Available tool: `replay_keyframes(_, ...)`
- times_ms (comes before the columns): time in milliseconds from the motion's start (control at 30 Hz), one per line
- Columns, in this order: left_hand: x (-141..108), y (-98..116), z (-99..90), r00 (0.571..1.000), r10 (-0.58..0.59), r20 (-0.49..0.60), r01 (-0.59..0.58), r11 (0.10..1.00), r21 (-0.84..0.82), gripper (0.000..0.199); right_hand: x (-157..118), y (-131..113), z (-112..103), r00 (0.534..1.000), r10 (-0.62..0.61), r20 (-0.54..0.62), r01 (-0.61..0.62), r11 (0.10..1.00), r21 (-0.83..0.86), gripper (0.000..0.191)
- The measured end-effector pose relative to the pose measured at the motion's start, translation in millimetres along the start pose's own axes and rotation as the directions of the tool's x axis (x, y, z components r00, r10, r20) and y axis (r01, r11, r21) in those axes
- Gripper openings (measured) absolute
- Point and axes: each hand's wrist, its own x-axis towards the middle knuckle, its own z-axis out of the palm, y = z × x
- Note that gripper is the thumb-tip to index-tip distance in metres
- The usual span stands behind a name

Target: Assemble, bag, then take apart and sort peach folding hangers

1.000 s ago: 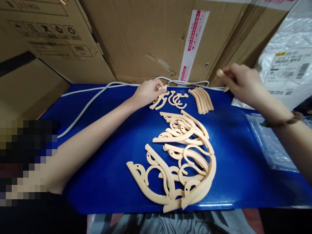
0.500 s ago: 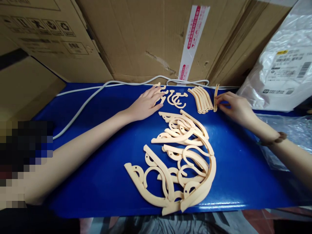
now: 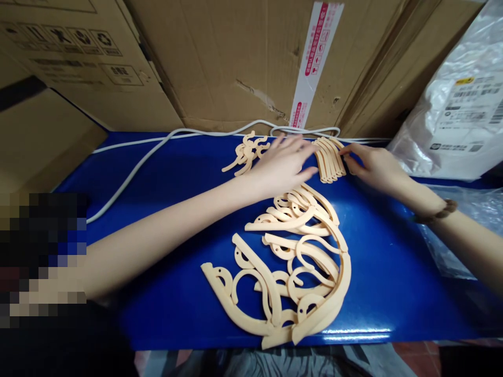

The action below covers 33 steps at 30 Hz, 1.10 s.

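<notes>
My left hand (image 3: 285, 162) is open, fingers spread and slightly blurred, above the spot between the small hooks and the row of strips. Beside its wrist lies a loose heap of beige plastic hooks (image 3: 248, 152). My right hand (image 3: 371, 162) pinches at the right end of a neat row of curved beige hanger arms (image 3: 329, 159), its thumb and forefinger on the outermost one. That piece is partly hidden by the fingers. In front lies a jumbled pile of larger beige folding-hanger parts (image 3: 275, 293), with curved arms and round loops overlapping.
A white cable (image 3: 135, 175) runs along the back of the blue tabletop (image 3: 165, 298). Cardboard boxes (image 3: 220, 47) stand behind it. At the right are a white plastic parcel (image 3: 444, 120) with a label and a clear plastic bag (image 3: 456, 251).
My left hand has moved right, off the small hooks, covering others nearer the row. The hanger arm in my right hand has come left against the row.
</notes>
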Motion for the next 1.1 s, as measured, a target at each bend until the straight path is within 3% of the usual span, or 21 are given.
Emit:
replay_keyframes(133,28,26,12.8,0.991,0.043,0.129,-0.048,0.998,0.029,0.059,3,-8,3,0.999,-0.017,-0.046,0.024,0.987,0.156,0.036)
replay_keyframes(267,41,27,23.4,0.982,0.086,0.168,-0.091,0.996,0.022,0.055,0,-15,2,0.995,0.077,-0.069,-0.049,0.939,0.339,0.029)
replay_keyframes(400,45,26,22.8,0.982,0.079,0.173,-0.081,0.997,0.007,0.057,0,-9,1,0.971,0.226,-0.082,-0.197,0.944,0.265,0.032)
replay_keyframes(500,46,26,22.9,0.985,0.066,0.157,-0.061,0.998,-0.033,0.054,3,-2,4,0.958,0.285,-0.008,-0.276,0.934,0.225,0.045)
replay_keyframes(667,47,16,27.0,0.989,0.071,0.127,-0.062,0.995,-0.078,0.040,-2,-7,6,0.965,0.247,0.090,-0.262,0.920,0.291,0.061)
replay_keyframes(767,45,7,27.4,0.984,0.119,0.132,-0.104,0.988,-0.110,0.040,-12,-12,5,0.976,0.188,0.109,-0.215,0.902,0.373,0.063)
replay_keyframes(900,42,1,24.3,0.969,0.170,0.177,-0.147,0.980,-0.134,0.048,-19,-9,5,0.979,0.191,0.076,-0.205,0.927,0.314,0.064)
replay_keyframes(1000,41,0,22.1,0.968,0.160,0.196,-0.137,0.982,-0.127,0.045,-14,-1,9,0.976,0.216,0.014,-0.213,0.947,0.240,0.062)
replay_keyframes(1100,42,-1,22.7,0.969,0.163,0.185,-0.141,0.982,-0.126,0.043,-9,3,11,0.985,0.174,0.023,-0.174,0.953,0.247,0.058)
